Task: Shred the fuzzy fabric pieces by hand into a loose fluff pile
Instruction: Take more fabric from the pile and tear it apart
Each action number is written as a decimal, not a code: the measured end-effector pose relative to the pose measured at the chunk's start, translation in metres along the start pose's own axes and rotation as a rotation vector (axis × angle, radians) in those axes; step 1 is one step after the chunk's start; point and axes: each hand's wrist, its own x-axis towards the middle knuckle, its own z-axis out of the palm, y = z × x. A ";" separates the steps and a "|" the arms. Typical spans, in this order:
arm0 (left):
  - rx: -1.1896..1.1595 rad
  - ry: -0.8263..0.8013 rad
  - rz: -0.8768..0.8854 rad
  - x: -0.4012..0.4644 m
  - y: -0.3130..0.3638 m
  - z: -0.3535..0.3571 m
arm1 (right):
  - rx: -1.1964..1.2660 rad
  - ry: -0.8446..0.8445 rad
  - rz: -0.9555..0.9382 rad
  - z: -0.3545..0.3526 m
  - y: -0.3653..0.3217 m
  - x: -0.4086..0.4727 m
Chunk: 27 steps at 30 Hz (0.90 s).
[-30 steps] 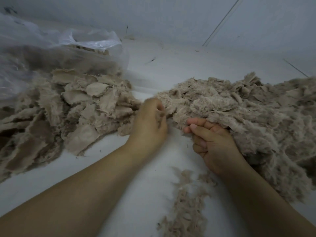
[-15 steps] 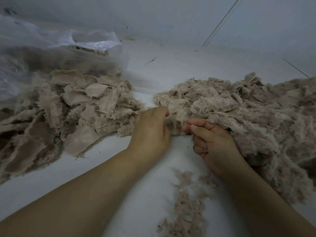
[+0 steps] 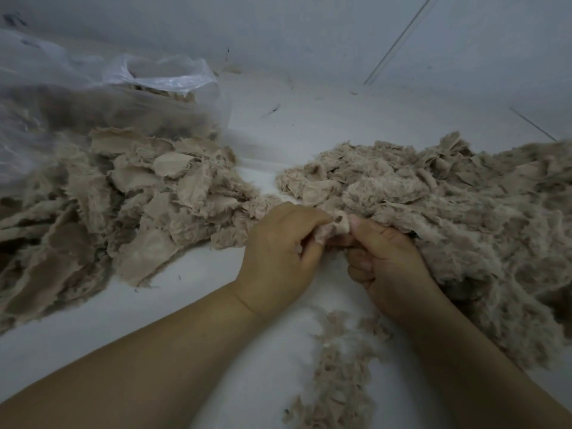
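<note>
A heap of beige fuzzy fabric pieces point(image 3: 148, 199) lies on the left of the white surface. On the right spreads a big pile of loose shredded fluff point(image 3: 464, 218). Between them, my left hand point(image 3: 278, 255) and my right hand point(image 3: 387, 258) meet, both pinching one small fabric piece point(image 3: 335, 226) with thumbs and curled fingers. The piece sits at the near edge of the fluff pile. Most of it is hidden by my fingers.
A clear plastic bag point(image 3: 93, 97) holding more fabric lies at the back left. A thin trail of fluff scraps point(image 3: 337, 376) lies between my forearms. The white surface point(image 3: 325, 125) runs back to a pale wall.
My left hand has drawn back from the gap between the piles toward me and to the right. Both hands have closed together on one small piece.
</note>
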 end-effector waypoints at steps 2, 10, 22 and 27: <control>-0.028 -0.069 0.070 -0.004 0.001 0.003 | -0.005 -0.037 -0.017 0.001 -0.002 -0.002; -0.060 -0.123 -0.041 0.000 0.002 0.002 | -0.071 -0.025 -0.013 0.004 -0.003 -0.002; -0.201 -0.308 -0.480 -0.003 0.000 0.012 | 0.122 0.048 0.038 -0.001 -0.002 0.003; -0.350 -0.320 -0.515 -0.003 -0.004 0.015 | 0.094 0.015 0.024 -0.003 -0.001 0.001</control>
